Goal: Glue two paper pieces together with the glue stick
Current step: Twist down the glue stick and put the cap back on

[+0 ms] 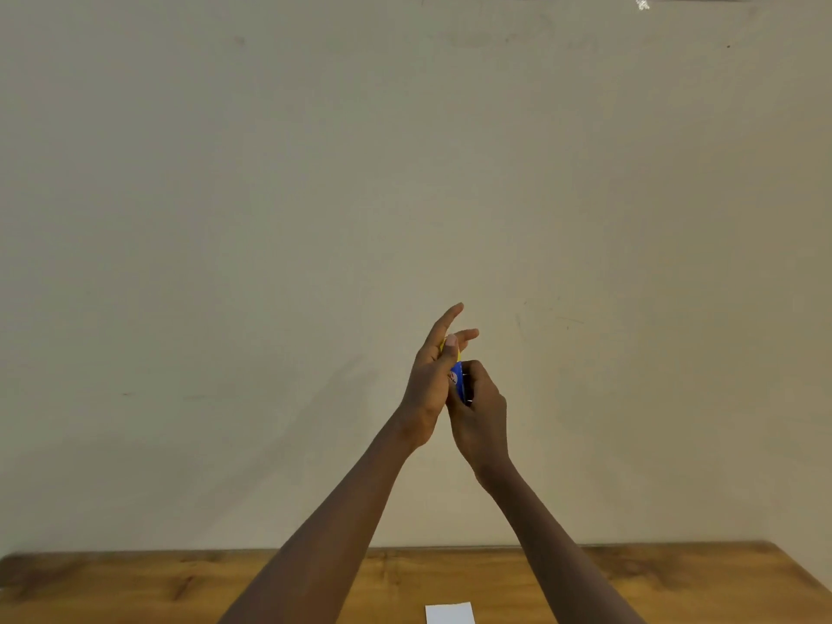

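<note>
Head view shows both arms raised in front of a plain beige wall (225, 218), well above the wooden counter (112, 578), with the two hands meeting on one small object. On the left, the left hand (430, 380) pinches the yellow cap (450, 351) of the glue stick between thumb and the inner fingers, while its index and another finger stick out loose and straight. Just to its right, touching it, the right hand (479, 405) is curled closed around the blue barrel of the glue stick (458, 382), which stands roughly upright, cap end up. This looks like the uncapping step, though whether the cap is already parted from the barrel cannot be told, since the fingers cover the seam. To do it well, the right hand should hold the barrel firm and still while the left pulls the cap straight along the barrel's axis, perhaps with a small twist, rather than prying sideways. Keeping the cap in the left hand or setting it on the counter within reach would help. Far below, at the frame's bottom edge, one white paper piece (450, 613) lies flat on the counter between the forearms; a second piece is not in sight.
</note>
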Demonstrator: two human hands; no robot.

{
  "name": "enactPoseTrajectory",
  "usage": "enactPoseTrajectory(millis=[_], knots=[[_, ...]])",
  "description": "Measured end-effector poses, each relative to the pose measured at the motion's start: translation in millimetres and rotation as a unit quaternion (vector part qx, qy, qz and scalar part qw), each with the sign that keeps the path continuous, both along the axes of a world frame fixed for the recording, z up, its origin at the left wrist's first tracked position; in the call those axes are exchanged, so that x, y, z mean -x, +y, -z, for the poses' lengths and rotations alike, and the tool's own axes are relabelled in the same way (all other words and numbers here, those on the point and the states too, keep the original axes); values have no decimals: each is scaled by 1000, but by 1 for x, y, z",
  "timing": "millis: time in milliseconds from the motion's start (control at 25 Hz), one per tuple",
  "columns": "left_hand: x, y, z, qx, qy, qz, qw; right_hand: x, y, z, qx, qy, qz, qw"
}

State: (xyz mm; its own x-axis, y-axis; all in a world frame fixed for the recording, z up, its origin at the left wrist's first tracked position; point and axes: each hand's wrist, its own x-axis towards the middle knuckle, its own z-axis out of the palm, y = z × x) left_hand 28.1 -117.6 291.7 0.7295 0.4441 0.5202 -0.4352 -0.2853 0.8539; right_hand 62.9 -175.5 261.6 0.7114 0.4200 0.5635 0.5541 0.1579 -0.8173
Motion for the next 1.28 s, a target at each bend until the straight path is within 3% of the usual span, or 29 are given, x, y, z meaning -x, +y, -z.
enactPoseTrajectory(millis=[160, 400, 560, 800, 1040, 1280], knots=[[-10, 3, 24, 16, 39, 0, 999, -24, -2, 21, 82, -49, 31, 995], [-20, 15, 85, -1, 209, -49, 977, -58, -12, 75, 147, -11, 43, 988], [-13, 39, 151, -58, 328, -115, 936, -87, -24, 137, 224, 50, 74, 971], [-7, 69, 257, -95, 486, -129, 859, -123, -37, 230, 322, 119, 96, 934], [-6, 82, 324, -135, 563, -118, 807, -135, -40, 298, 375, 144, 118, 908], [-14, 88, 344, -146, 578, -115, 794, -138, -32, 313, 382, 125, 118, 908]])
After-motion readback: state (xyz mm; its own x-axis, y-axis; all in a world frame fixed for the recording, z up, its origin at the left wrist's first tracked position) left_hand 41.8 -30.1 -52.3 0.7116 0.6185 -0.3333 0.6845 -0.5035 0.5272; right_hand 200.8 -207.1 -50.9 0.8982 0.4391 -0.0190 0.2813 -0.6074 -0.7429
